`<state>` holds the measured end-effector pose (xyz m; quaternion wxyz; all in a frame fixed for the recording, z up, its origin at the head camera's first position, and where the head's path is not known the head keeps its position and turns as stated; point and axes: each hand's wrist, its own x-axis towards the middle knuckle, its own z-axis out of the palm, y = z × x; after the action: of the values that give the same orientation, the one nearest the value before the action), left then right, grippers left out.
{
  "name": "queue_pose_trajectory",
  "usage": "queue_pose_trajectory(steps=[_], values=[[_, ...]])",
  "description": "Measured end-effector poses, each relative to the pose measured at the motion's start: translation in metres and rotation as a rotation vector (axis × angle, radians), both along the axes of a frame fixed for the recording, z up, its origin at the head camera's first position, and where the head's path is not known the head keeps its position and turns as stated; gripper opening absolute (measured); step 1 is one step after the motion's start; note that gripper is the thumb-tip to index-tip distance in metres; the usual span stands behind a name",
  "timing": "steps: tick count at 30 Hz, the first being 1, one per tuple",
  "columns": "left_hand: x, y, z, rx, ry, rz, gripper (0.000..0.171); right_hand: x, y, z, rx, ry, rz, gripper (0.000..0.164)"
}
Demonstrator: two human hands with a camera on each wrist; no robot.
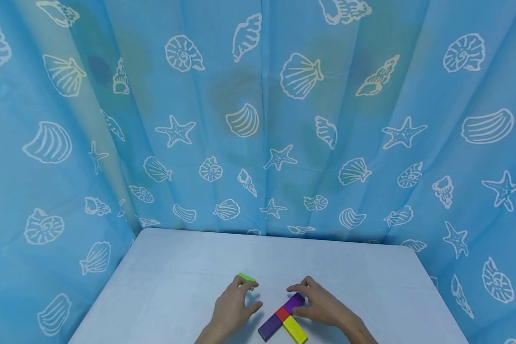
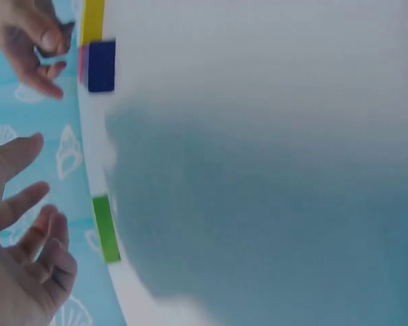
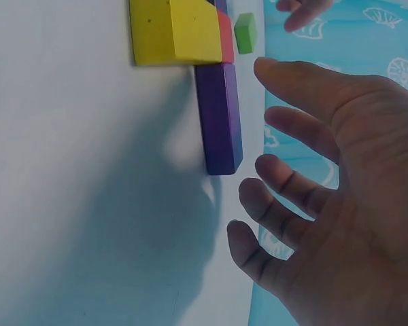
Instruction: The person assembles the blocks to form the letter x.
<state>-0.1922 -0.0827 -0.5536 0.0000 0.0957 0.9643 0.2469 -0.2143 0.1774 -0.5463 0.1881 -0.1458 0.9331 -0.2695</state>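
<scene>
Several coloured blocks form a T-like shape on the white table. A small red block (image 1: 282, 314) sits in the middle, between a dark purple block (image 1: 270, 327) and a brighter purple block (image 1: 294, 302). A yellow block (image 1: 295, 329) runs from the red one toward the near side. My right hand (image 1: 322, 303) hovers at the brighter purple block (image 3: 216, 122), fingers spread and loosely bent, nothing gripped. Farther left, my left hand (image 1: 232, 308) holds nothing, its fingers relaxed and apart. Beyond its fingertips lies a bright green block (image 1: 247, 276), partly hidden by them in the head view.
The white table (image 1: 176, 267) has rounded far corners. A blue curtain (image 1: 258, 181) with white shell and starfish prints hangs behind it and along both sides. Hand shadows fall across the tabletop in both wrist views.
</scene>
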Motion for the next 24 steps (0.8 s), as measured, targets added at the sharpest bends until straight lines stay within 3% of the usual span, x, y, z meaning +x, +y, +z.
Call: queue_pose_trajectory(steps=[4, 7, 15, 24], values=[[-0.004, -0.013, -0.001, -0.011, 0.141, 0.024, 0.046, 0.004, -0.005, 0.002, 0.010, -0.052, -0.019, 0.054], [-0.006, -0.019, -0.003, -0.052, 0.196, 0.047, 0.048, 0.006, -0.009, 0.002, 0.018, -0.092, -0.043, 0.055], [-0.010, -0.021, -0.012, -0.135, 0.115, 0.072, 0.046, 0.006, -0.010, -0.006, 0.030, -0.118, -0.038, 0.053], [-0.016, -0.022, -0.017, -0.130, 0.140, 0.085, 0.036, 0.007, -0.011, -0.007, 0.044, -0.108, -0.027, 0.053]])
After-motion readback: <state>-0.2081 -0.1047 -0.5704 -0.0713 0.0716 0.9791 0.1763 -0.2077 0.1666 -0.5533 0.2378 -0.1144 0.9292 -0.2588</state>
